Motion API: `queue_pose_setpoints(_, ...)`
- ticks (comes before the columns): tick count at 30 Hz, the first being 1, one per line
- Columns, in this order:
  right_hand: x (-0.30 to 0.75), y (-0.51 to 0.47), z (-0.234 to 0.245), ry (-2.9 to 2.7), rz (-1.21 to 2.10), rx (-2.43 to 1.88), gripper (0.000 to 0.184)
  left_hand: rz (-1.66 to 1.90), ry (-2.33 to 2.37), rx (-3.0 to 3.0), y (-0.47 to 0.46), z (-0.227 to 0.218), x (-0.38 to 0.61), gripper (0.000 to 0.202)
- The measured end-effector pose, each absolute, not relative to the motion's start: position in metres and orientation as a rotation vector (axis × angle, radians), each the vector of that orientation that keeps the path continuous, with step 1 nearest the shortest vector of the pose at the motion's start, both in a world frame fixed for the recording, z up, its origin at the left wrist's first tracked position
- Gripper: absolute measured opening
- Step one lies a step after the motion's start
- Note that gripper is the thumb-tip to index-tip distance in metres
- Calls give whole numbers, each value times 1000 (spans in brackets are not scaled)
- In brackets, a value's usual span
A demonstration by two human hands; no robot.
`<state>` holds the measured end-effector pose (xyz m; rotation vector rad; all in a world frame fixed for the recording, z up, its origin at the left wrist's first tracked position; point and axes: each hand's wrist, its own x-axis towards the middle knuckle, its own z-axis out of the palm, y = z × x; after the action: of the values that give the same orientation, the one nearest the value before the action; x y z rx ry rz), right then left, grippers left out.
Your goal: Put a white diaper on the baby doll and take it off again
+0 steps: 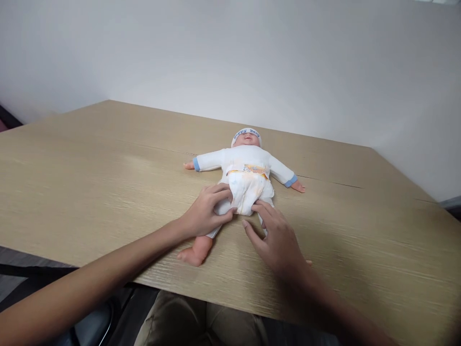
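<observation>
A baby doll point(248, 156) in a white top with blue cuffs lies on its back, its head toward the wall. A white diaper point(245, 190) with an orange waist edge and a printed front band covers its hips, over white trousers. My left hand point(209, 209) curls around the diaper's leg edge at the doll's thigh, thumb and fingers against the edge. On the other side, my right hand point(275, 233) touches the diaper's leg edge with its fingertips, the thumb held apart. It hides most of the doll's leg on that side.
The doll rests on a wide wooden table point(108, 182) with thin seams across its top. A pale wall point(230, 62) rises behind it. At the near edge, the wearer's lap point(187, 319) shows below the table.
</observation>
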<state>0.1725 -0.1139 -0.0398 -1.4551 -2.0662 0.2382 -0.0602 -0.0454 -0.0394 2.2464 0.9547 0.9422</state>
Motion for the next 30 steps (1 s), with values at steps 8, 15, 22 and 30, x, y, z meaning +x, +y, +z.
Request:
queue_pose_setpoints(8,172,-107,-36,-1883,359,-1624,28,903,1011,2207,-41,-43,-60,18)
queue_pose_setpoints(15,171,-104,-33,-1639,603,-1611,39,976,926,1898,-36,-50,-61,33)
queue_pose_setpoints(22,183,-100,-28,-1644,461,-1622,34,1001,866,1545,-29,-59,-64,57)
queue_pose_setpoints(30,191,-97,-20,-1775,462,-1649,27,1007,961,1429,-35,-62,-66,58)
